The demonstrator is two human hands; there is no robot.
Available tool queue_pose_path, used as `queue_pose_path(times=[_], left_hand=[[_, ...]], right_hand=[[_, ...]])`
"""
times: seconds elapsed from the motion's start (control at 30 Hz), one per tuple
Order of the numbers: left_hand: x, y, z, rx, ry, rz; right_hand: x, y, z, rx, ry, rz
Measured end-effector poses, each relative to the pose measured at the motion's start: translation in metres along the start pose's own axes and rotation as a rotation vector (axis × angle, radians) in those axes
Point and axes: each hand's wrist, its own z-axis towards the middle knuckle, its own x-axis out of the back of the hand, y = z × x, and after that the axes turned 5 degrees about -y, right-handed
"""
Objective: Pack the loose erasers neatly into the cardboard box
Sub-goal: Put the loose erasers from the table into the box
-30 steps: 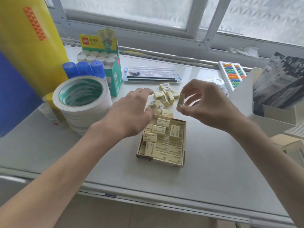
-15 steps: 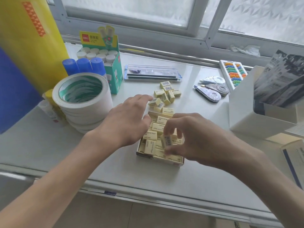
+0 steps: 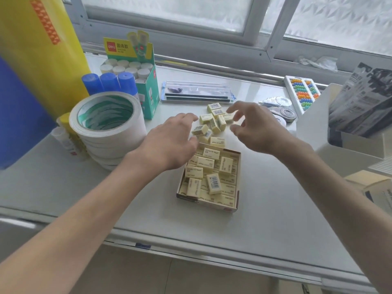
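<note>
Head view: both hands hover over the loose erasers (image 3: 214,122), heaped on the table (image 3: 275,198) just beyond the half-filled cardboard box (image 3: 239,177). Right hand (image 3: 258,128) fingers spread wide, left hand (image 3: 169,143) fingers relaxed, both empty. Likely next: pinch one eraser, lay it flat inside.

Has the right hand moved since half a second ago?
Yes. The right hand left the cardboard box for the loose erasers beyond it.

Right hand (image 3: 261,132) empty; now above loose erasers (image 3: 214,122)
</note>
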Motion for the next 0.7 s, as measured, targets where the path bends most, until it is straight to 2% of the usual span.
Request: queue_pose_path(times=[0.17, 0.37, 0.5, 0.7], left_hand=[[0.001, 0.003, 0.015, 0.001, 0.014, -0.015], [0.003, 0.002, 0.016, 0.000, 0.009, -0.010], [0.005, 0.004, 0.003, -0.018, 0.019, -0.003], [0.008, 0.012, -0.030, -0.082, 0.042, 0.005]], right_hand=[[-0.010, 0.003, 0.031, 0.002, -0.072, 0.013], [-0.010, 0.004, 0.027, 0.021, 0.049, 0.049], [0.004, -0.006, 0.004, 0.087, 0.128, 0.176], [0.025, -0.031, -0.043, 0.170, 0.034, 0.077]])
